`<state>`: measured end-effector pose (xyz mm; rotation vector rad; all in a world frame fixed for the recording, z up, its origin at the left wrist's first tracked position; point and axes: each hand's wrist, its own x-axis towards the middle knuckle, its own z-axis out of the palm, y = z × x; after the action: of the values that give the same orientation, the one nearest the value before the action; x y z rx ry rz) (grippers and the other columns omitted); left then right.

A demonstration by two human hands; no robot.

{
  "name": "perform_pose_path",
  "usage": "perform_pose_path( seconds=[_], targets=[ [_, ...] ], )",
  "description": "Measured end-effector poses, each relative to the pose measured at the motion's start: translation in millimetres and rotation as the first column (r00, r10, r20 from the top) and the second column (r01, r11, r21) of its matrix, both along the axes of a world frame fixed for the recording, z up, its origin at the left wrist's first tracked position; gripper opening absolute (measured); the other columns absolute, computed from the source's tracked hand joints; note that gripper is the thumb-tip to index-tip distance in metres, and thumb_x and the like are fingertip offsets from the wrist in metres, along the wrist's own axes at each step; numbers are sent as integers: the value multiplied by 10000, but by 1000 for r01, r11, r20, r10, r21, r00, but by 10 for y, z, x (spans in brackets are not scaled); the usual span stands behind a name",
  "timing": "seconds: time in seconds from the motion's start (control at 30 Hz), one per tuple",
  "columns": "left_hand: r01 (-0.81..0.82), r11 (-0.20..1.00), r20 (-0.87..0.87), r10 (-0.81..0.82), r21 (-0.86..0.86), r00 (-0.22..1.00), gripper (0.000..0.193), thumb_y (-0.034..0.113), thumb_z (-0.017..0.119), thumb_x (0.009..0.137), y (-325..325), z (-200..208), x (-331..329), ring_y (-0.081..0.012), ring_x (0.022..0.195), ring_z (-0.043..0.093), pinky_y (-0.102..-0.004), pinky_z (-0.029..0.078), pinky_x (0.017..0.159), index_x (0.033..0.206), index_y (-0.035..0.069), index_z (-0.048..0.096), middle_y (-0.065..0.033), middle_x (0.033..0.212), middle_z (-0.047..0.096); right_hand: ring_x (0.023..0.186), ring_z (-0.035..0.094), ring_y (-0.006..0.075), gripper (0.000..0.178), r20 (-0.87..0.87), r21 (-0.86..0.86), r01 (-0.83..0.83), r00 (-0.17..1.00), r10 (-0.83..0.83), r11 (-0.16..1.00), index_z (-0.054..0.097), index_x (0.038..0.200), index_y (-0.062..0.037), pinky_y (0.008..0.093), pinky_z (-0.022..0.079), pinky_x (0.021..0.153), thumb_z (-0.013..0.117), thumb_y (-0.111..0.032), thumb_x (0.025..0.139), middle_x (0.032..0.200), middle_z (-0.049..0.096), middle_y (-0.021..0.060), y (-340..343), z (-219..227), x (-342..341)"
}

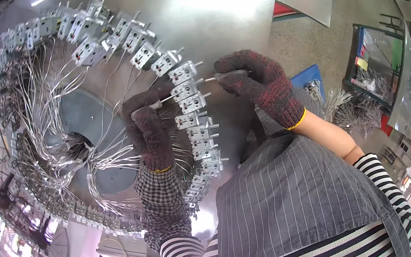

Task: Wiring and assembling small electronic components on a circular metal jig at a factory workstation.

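Observation:
Dark red-black knitted gloves cover both my hands. My left hand is inside a ring of silver metal blocks, its fingers pinching a thin pale wire end that runs up to one metal block. Outside the ring, my right hand pinches a thin metal rod, whose near end meets the outer side of that same block. Most of the rod is hidden in my fingers. Similar blocks stand side by side along the curve, short pins pointing outward.
Bundled silver wires spread from the ring's centre over a grey round plate. A shiny metal table lies beyond. At the right are a blue tray, heaped silver wires and a dark-framed bin. A fan stands lower left.

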<state>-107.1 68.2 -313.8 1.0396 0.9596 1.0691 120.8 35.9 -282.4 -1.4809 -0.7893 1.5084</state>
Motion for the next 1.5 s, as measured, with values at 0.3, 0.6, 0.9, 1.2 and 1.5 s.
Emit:
perform_pose_path(
  seconds=[0.3, 0.6, 0.9, 1.2, 1.5],
  targets=[
    [-103, 993, -94, 98, -53, 991, 518, 524, 463, 985, 104, -5, 416, -206, 803, 666, -286, 559, 671, 1115, 23, 481, -204, 1039, 654, 999, 655, 167, 307, 60, 56, -35, 998, 32, 998, 644, 1140, -17, 306, 520, 892, 695, -86, 846, 1048, 689, 89, 56, -75, 395],
    [-78, 994, -380, 101, 75, 920, 660, 661, 399, 947, 117, -211, 1041, -169, 721, 625, -254, 521, 620, 1042, 16, 502, -147, 892, 641, 977, 666, 204, 291, 159, 145, -65, 986, 42, 987, 671, 1079, -61, 333, 523, 860, 734, -144, 808, 1032, 689, 94, 117, -383, 1056],
    [-206, 962, -470, 268, 179, 841, 445, 481, 448, 1009, 90, -384, 1426, -217, 907, 619, -368, 531, 833, 1086, 49, 525, -127, 989, 614, 911, 664, 303, 306, 127, 227, -48, 992, 19, 973, 667, 1034, -107, 399, 514, 801, 762, -229, 770, 940, 676, 110, 143, -586, 1589],
    [-163, 933, -543, 322, 321, 775, 564, 611, 368, 984, 93, -468, 1612, -206, 786, 609, -354, 548, 710, 993, 55, 461, -146, 906, 587, 905, 664, 316, 313, 176, 218, -95, 983, 57, 971, 663, 1017, -118, 419, 511, 780, 755, -307, 785, 922, 679, 106, 160, -698, 1681],
    [-287, 939, -408, 342, 190, 847, 476, 553, 442, 985, 66, -434, 1638, -173, 766, 576, -358, 513, 757, 1018, 80, 490, -100, 864, 593, 852, 678, 315, 302, 158, 87, -163, 976, 148, 983, 677, 998, -148, 433, 519, 748, 711, -378, 805, 855, 694, 101, 208, -622, 1698]
  ],
)
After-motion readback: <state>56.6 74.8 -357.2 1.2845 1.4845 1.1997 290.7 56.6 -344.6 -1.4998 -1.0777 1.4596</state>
